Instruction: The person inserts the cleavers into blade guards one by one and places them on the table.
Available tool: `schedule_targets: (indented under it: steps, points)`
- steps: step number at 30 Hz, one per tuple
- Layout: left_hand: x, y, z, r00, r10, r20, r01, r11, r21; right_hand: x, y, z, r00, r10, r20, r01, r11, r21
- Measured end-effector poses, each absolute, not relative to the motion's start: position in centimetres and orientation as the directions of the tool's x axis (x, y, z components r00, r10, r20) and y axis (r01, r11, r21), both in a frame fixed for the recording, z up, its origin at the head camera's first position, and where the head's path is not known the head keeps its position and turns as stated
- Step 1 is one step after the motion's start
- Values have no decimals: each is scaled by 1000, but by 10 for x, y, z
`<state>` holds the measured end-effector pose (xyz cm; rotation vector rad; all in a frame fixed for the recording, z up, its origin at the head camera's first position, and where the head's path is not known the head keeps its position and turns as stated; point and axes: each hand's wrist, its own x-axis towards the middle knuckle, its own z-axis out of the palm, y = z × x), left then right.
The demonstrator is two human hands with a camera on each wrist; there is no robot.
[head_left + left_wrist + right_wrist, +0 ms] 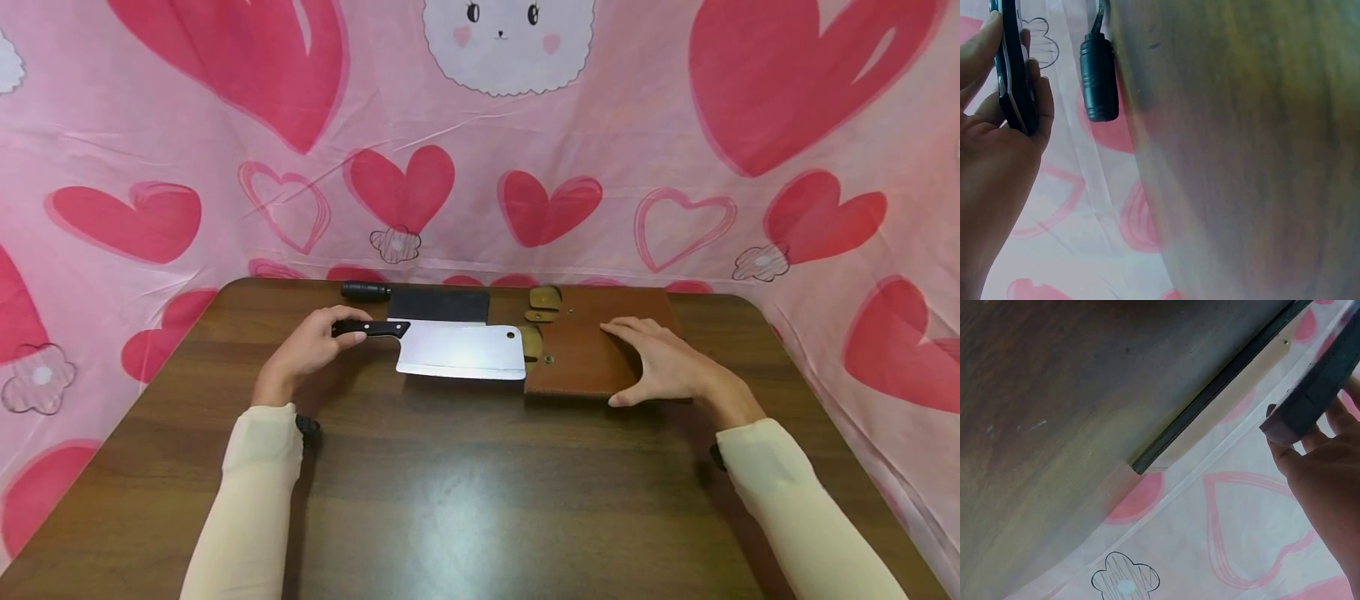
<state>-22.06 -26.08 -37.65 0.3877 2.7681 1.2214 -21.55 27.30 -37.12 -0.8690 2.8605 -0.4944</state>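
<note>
wooden tabletop (390, 508) in front, and just beyond it the silver cleaver (461, 352), beveled edge towards the person! to its left, the left hand (315, 337) has fingers and thumb closed around the black handle (384, 327). to its right, the right hand (667, 362) spans the near leather sheath (585, 371), thumb at the near side, fingers stretched wide, holding it. blade end and brass-toned flap (532, 340) meet in the head view; touching or not, can't tell.

here's the danger: push in crooked and that blade end could snag the flap or slice the leather. grip only the handle's end and a heavy blade might droop. a right thumb sliding leftward would meet the steel! behind the silver cleaver sits the black-bladed knife (438, 305); dip low and the two could scrape. behind and right, the far leather sheath (618, 301) could get nudged by those fingers.
</note>
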Motion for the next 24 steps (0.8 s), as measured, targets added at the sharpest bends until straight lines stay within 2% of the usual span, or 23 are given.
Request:
schedule_targets:
  steps: [17, 24]
  points:
    - [-222, -263, -377, -960, 277, 30, 211, 654, 727, -214, 274, -368, -831, -556, -29, -511, 782, -358]
    - [-222, -261, -378, -967, 256, 11, 176, 632, 754, -211, 272, -369, -830, -556, -45, -502, 780, -374]
